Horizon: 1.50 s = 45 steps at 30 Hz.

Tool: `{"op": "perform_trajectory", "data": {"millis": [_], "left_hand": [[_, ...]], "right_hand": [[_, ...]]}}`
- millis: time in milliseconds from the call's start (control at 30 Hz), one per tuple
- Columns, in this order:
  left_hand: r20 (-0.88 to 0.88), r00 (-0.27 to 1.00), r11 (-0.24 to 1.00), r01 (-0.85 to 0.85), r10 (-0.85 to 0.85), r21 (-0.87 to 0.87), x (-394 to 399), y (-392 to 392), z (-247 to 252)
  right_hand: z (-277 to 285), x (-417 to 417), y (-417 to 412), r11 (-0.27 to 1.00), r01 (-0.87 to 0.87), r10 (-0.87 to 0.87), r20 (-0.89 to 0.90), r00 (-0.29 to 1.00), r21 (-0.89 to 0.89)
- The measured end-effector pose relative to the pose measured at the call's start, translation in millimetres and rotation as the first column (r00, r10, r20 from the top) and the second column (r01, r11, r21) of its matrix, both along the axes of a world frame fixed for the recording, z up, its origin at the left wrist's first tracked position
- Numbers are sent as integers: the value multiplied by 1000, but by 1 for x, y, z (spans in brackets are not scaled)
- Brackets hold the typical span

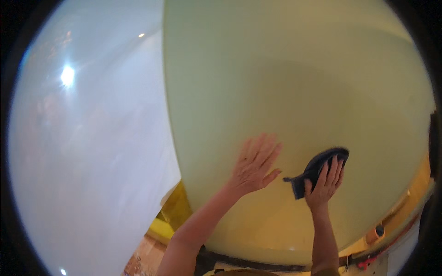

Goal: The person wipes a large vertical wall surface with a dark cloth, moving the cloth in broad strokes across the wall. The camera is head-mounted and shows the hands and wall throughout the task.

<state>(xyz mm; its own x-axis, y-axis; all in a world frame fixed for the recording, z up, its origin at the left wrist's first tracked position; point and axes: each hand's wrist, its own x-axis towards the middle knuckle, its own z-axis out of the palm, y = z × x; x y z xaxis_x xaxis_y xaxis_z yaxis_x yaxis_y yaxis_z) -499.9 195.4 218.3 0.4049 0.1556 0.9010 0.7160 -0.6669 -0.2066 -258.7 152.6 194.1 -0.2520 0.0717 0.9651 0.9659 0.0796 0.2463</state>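
A large smooth yellow-green panel [290, 96] fills the middle and right of the view. My left hand [257, 164] is over its lower middle with the fingers apart, slightly blurred, and holds nothing; whether it touches the surface I cannot tell. To its right, my right hand [326, 183] presses a dark blue, curved pad or folded cloth [316, 165] against the panel. A narrow tab of this dark piece points left, towards my left hand. Part of it is hidden under my fingers.
Glossy white sheeting or panel [103, 145] with light reflections covers the left. Yellow material [176, 207] shows between the two surfaces. An orange-brown cup or tube [374, 234] stands at the lower right, near a red object [366, 264]. A dark edge [255, 264] runs along the bottom.
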Motion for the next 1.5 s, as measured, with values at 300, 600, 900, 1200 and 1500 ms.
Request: {"op": "perform_trajectory", "data": {"millis": [300, 600, 900, 1200, 1500], "left_hand": [[65, 998, 1000, -11, 11, -4, 4, -23, -18], [294, 941, 978, 195, -165, -77, -3, -45, -54], [372, 928, 994, 65, -29, -85, -86, -37, -75], [444, 889, 991, -70, 113, -112, -154, -8, -87], [456, 888, 989, 13, 57, -149, -163, 6, -75]], "right_hand": [[1, -46, 1, 998, -51, 51, -9, 999, -46], [17, -102, 10, 988, -111, 127, 150, 980, -107], [45, -184, 23, 964, -199, 244, 300, 922, -175], [62, -263, 73, 949, -275, 314, 380, 870, -155], [150, -301, 86, 962, -274, 244, 420, 874, 11]]}}
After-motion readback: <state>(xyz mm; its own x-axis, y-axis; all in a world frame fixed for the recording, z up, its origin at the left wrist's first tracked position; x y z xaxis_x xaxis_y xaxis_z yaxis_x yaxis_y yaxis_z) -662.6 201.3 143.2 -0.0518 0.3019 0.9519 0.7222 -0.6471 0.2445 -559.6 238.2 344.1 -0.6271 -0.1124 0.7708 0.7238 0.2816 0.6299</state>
